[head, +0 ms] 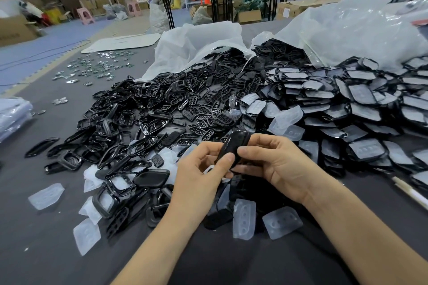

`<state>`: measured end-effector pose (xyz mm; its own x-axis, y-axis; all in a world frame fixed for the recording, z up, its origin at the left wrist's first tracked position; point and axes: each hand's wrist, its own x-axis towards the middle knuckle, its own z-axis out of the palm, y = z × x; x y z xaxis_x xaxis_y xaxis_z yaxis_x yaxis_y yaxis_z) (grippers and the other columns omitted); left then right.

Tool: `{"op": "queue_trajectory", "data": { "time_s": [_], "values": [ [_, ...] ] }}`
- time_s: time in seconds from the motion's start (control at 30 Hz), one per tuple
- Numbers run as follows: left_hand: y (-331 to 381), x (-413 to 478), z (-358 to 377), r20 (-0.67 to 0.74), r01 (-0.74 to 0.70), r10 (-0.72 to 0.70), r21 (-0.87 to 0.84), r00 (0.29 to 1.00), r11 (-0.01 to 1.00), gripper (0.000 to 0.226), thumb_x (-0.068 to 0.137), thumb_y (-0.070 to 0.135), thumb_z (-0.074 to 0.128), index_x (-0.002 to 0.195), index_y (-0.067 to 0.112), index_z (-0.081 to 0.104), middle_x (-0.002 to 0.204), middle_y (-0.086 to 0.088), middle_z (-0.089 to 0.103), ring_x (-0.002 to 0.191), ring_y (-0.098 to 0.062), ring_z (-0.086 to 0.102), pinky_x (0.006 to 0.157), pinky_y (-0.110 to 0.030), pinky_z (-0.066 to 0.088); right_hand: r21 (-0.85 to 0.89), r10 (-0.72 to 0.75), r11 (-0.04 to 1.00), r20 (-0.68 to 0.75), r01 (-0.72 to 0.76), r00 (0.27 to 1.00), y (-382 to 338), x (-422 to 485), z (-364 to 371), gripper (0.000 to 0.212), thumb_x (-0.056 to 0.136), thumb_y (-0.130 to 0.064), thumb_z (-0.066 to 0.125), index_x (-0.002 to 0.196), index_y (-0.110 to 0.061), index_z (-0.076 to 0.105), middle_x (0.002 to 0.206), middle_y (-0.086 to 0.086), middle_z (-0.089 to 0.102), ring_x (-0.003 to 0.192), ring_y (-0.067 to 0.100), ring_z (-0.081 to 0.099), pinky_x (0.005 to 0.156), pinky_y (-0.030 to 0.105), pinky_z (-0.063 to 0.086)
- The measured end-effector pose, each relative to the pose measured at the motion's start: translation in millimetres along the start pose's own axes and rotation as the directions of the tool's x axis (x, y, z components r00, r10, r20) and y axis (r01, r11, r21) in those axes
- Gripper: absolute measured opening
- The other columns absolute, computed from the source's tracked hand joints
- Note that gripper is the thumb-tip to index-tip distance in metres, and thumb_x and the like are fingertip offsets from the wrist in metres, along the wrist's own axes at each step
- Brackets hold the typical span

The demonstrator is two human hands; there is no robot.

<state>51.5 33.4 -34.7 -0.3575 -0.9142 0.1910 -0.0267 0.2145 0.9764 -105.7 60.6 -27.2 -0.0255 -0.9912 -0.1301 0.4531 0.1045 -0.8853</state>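
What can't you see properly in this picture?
Head view: black shell, lower half covered by the left hand and right hand.
Head view: shiny bits far across the table, too small to identify.
Head view: clear stack, cut off by the left edge.

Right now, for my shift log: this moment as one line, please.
left hand: pinches black shell | right hand: pinches same shell | shell: held above table | around: black frames pile, clear pads
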Motion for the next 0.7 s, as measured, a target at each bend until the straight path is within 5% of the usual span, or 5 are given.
{"op": "queue_trajectory", "data": {
  "time_s": [0.23,0.43,0.7],
  "values": [
    [-3,1,1,0.078,0.159,-0.149,-0.141,0.986,0.977,0.009,0.079,0.026,0.065,0.082,0.024,0.074,0.079,-0.005,0.073,0.064,-0.011,0.058,0.062,-0.02,0.048,-0.015,-0.006,1.0,-0.012,0.006,1.0,2,1,1,0.012,0.07,-0.015,0.069,0.076,-0.005,0.069,0.078,0.012,0.071,0.066,0.016,0.067,0.059,0.028,0.057],
    [0,4,-2,0.08,0.151,-0.141,-0.144,0.987,0.978,0.021,0.088,0.006,0.066,0.072,0.017,0.074,0.09,-0.003,0.075,0.071,-0.007,0.065,0.06,-0.016,0.049,-0.05,-0.052,0.998,-0.049,0.049,0.997,5,2,1,0.013,0.068,-0.017,0.069,0.076,-0.007,0.073,0.08,0.013,0.07,0.07,0.021,0.064,0.066,0.032,0.058],
    [8,6,-8,0.156,0.131,-0.115,-0.096,0.981,0.987,0.025,0.085,0.005,0.066,0.065,0.019,0.073,0.089,0.004,0.072,0.077,-0.011,0.066,0.063,-0.019,0.051,-0.032,-0.019,0.999,0.0,0.019,1.0,0,0,0,0.011,0.069,-0.014,0.067,0.078,-0.008,0.068,0.08,0.013,0.069,0.071,0.023,0.062,0.069,0.035,0.058]
  ]
}}
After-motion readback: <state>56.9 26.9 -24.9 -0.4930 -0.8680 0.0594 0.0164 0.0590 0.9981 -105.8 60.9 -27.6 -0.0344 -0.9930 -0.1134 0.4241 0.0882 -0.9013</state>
